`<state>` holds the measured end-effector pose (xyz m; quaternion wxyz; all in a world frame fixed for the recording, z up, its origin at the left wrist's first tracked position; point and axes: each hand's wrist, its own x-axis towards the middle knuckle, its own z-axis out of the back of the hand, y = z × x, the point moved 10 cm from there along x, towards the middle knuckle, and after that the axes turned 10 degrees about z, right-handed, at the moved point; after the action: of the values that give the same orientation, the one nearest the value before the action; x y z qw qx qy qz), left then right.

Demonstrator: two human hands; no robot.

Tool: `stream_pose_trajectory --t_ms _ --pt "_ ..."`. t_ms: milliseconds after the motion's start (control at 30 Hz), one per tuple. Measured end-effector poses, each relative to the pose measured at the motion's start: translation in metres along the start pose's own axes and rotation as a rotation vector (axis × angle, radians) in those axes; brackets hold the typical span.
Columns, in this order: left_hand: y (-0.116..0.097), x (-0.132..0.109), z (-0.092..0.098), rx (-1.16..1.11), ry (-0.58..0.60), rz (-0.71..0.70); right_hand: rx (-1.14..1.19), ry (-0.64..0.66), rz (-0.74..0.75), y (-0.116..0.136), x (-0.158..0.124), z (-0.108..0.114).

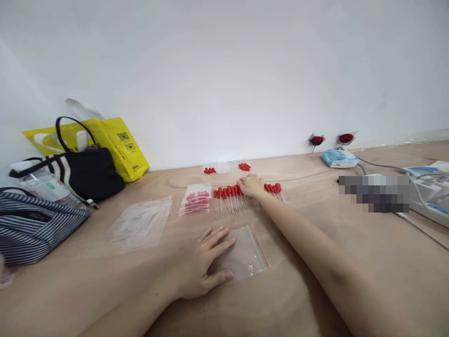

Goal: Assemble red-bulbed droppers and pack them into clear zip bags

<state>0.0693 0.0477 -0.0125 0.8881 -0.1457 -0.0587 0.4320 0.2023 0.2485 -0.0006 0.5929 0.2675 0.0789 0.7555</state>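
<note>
My left hand (pixel 205 264) lies flat with its fingers spread, pressing on the left part of a clear zip bag (pixel 250 252) with a red seal line. Farther off, my right hand (pixel 250 186) rests over a row of glass droppers (pixel 229 199) with red rubber bulbs, its fingers apart and touching the bulb ends. It hides the middle of the row; more droppers (pixel 277 188) show on its right. Left of the row is a stack of zip bags (pixel 195 199) with red bulbs inside. Flat clear zip bags (pixel 143 220) are spread out farther left.
Near the wall are two small groups of red bulbs (pixel 209 171) on clear plastic. Yellow (pixel 122 145), black (pixel 94 171) and striped (pixel 38 229) bags stand left. At right are a blue tissue pack (pixel 340 158), two red roses (pixel 346 138), cables and a power strip (pixel 430 196).
</note>
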Motion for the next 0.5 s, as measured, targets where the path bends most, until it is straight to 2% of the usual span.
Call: stream_pose_trajectory --t_ms 133,300,367,467,500 --pt "-0.002 0.001 -0.002 0.003 0.053 0.019 0.074 0.003 -0.008 -0.001 0.003 -0.009" --pt "-0.004 0.002 0.000 0.008 0.065 0.046 0.288 -0.026 0.019 -0.005 0.002 0.010" --pt "-0.004 0.002 -0.001 0.022 0.078 0.053 0.401 -0.040 0.047 -0.009 -0.009 0.025" --pt "-0.003 0.003 -0.003 0.047 0.102 0.056 0.569 -0.121 0.056 -0.026 -0.044 0.048" --pt "-0.003 0.003 -0.004 0.049 0.105 0.054 0.755 -0.194 0.051 -0.034 -0.060 0.055"
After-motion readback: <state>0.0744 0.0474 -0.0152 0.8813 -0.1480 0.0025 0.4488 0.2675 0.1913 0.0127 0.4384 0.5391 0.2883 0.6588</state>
